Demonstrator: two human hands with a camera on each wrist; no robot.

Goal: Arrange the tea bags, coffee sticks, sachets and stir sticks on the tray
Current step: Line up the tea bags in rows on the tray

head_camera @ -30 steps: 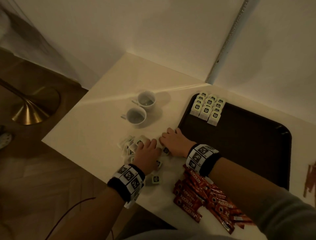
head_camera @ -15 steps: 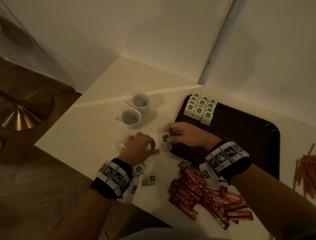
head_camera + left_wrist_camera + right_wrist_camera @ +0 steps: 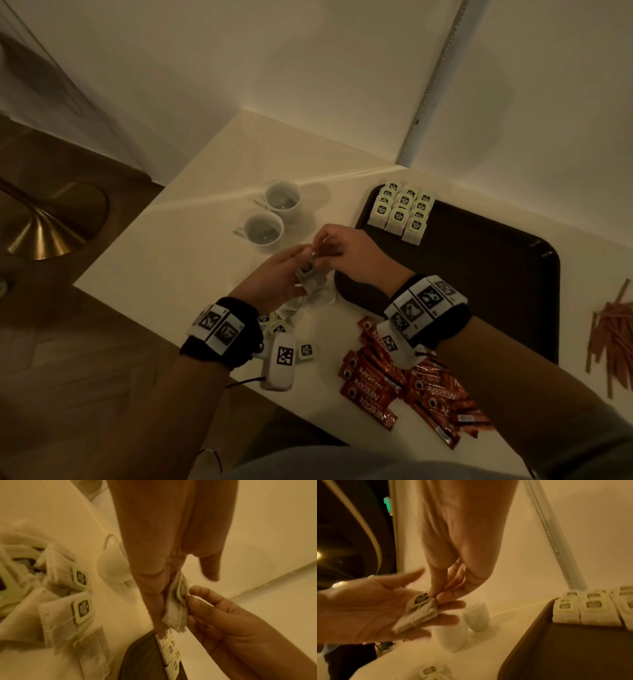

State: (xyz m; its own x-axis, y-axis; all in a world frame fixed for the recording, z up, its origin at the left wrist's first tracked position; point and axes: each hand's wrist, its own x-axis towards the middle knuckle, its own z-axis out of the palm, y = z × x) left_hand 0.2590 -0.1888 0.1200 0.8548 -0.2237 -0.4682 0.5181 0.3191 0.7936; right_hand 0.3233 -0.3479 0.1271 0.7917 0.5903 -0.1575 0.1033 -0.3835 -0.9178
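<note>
My left hand [image 3: 277,274] is held palm up above the table with straight fingers, and a small stack of tea bags [image 3: 419,609] lies on them. My right hand [image 3: 346,253] pinches the top tea bag [image 3: 178,604] at its tag end. Both hands hover between the cups and the dark tray [image 3: 479,291]. Several tea bags [image 3: 400,212] stand in neat rows in the tray's far left corner. More loose tea bags [image 3: 284,325] lie on the table under my left wrist. Red coffee sticks [image 3: 394,387] are heaped at the near edge.
Two white cups [image 3: 282,200] [image 3: 263,228] stand on the table left of the tray. Brown stir sticks [image 3: 613,339] lie in a pile right of the tray. Walls close off the far side, and the table's left edge drops to a wooden floor.
Both hands have lifted off the loose tea bag pile. They have come together above the table, my left palm now turned up under the tea bags that my right hand pinches.
</note>
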